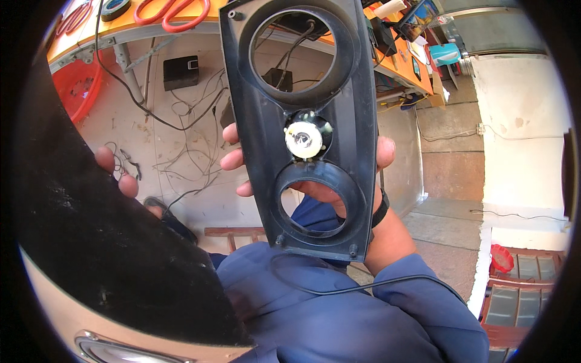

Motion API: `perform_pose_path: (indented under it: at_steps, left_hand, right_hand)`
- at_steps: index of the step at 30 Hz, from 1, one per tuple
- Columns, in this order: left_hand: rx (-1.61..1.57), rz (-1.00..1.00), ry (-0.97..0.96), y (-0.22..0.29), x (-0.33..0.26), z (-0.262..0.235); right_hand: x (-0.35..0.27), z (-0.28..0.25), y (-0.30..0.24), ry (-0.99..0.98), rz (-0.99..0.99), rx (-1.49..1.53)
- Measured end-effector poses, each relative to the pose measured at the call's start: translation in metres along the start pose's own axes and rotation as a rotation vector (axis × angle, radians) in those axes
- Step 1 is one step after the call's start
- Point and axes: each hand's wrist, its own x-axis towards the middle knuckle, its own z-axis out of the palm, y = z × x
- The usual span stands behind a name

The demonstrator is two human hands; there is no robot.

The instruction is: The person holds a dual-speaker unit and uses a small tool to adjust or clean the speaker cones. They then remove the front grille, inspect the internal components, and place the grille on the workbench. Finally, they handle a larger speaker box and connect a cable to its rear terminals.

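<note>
My right hand (pixel 325 192) holds up a black plastic speaker front panel (pixel 257 130) from behind. Its fingertips show past the panel's left edge and the thumb rests along the right edge, while part of the palm appears through the lower hole. Two large round holes pierce the panel, and a small tweeter with a pale ring (pixel 304 140) sits between them. On the left, a big black speaker cabinet (pixel 115 254) leans close to me. Only two fingertips of my left hand (pixel 126 184) are visible, curled over the cabinet's edge; the rest is hidden.
Red-handled scissors (pixel 172 13) and a tape roll (pixel 115 7) lie on an orange-topped table (pixel 139 33). Below are a red basin (pixel 82 91), a black box (pixel 181 73) and tangled cables (pixel 187 151) on the floor. Another cluttered table (pixel 407 66) stands at far right.
</note>
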Motion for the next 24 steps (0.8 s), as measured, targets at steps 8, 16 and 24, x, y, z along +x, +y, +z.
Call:
perform_pose_path:
  at_steps: [8, 16, 24]
  left_hand:
    - [-0.039, -0.035, 0.025, 0.025, -0.007, 0.012]
    - [-0.008, 0.189, -0.141, 0.035, 0.016, 0.05]
    - [0.258, 0.381, -0.206, 0.002, 0.035, 0.066]
  right_hand:
    - [0.038, 0.015, -0.017, 0.143, 0.096, -0.05]
    - [0.06, 0.016, -0.038, -0.022, 0.029, 0.059]
    - [0.038, 0.001, -0.065, 0.118, 0.041, 0.121]
